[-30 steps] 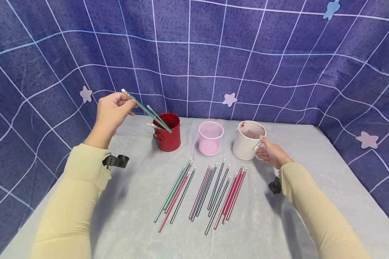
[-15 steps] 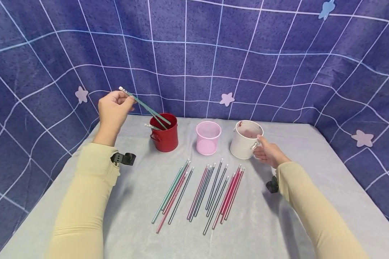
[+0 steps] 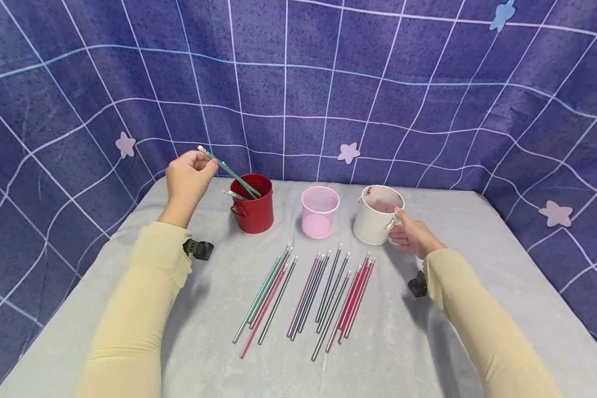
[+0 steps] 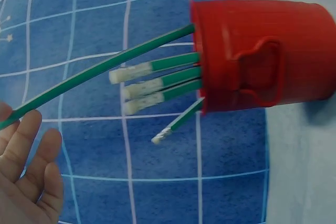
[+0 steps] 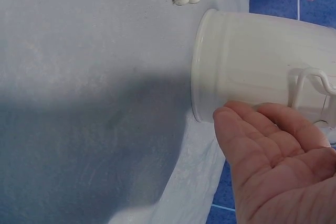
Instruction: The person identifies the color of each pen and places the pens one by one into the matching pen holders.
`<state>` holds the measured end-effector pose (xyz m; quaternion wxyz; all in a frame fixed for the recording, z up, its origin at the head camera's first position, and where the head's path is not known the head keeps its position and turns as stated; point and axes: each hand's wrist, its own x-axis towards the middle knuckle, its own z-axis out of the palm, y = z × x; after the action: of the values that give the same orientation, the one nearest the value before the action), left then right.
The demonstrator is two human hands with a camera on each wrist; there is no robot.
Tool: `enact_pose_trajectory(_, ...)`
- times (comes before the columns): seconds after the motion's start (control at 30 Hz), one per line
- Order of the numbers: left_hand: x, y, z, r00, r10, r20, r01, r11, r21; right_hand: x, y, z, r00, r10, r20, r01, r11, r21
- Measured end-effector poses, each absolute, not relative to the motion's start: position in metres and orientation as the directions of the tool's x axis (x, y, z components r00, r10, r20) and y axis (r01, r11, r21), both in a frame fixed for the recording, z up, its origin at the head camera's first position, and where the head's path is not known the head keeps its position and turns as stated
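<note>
Between thumb and fingers, my left hand (image 3: pixel 191 172) pinches a green pencil (image 4: pixel 105 65) near its eraser end. The pencil slants down, its lower end inside the red bucket (image 3: pixel 256 216). Several other green pencils (image 4: pixel 173 80) lean in that bucket with white erasers sticking out over the rim. On the right, my right hand (image 3: pixel 414 236) rests against the white bucket (image 3: pixel 370 226), thumb up at the rim beside the handle. Its fingers (image 5: pixel 262 129) lie extended along the bucket's side in the right wrist view.
A pink mesh cup (image 3: pixel 319 216) stands between the two buckets. In front lie loose pencils: green ones (image 3: pixel 261 296), dark ones (image 3: pixel 314 296) and red ones (image 3: pixel 354 301), erasers pointing away from me. A blue gridded curtain (image 3: pixel 298 94) rises behind the grey cloth-covered table (image 3: pixel 204 342).
My left hand has moved right and slightly down toward the red bucket, and the pencil has sunk deeper into it. My right hand stays at the white bucket.
</note>
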<state>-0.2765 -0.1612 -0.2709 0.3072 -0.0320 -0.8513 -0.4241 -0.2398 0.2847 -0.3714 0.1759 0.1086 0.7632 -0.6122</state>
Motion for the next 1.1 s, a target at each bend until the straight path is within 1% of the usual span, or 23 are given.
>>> enact_pose_trajectory(0.2,-0.277,-0.155,-0.285,-0.837,-0.163,0.522,0.306,0.652,0.694,-0.239,0.285,-0.374,-0.913,-0.056,-0.404,0.386,0.202,-0.900)
enact_pose_trajectory(0.4,-0.279,-0.150,-0.294,-0.841,-0.119,0.528,0.330,0.661,0.674,-0.238,0.285,-0.374,-0.918,-0.058,-0.393,0.373,0.216,-0.902)
enact_pose_trajectory(0.67,-0.285,-0.152,-0.306,-0.854,-0.121,0.505,0.307,0.666,0.680,-0.239,0.285,-0.374,-0.919,-0.054,-0.391,0.370,0.228,-0.901)
enact_pose_trajectory(1.1,-0.284,-0.148,-0.315,-0.882,-0.063,0.467,0.304,0.680,0.667,-0.238,0.287,-0.372,-0.919,-0.050,-0.390,0.373,0.206,-0.905)
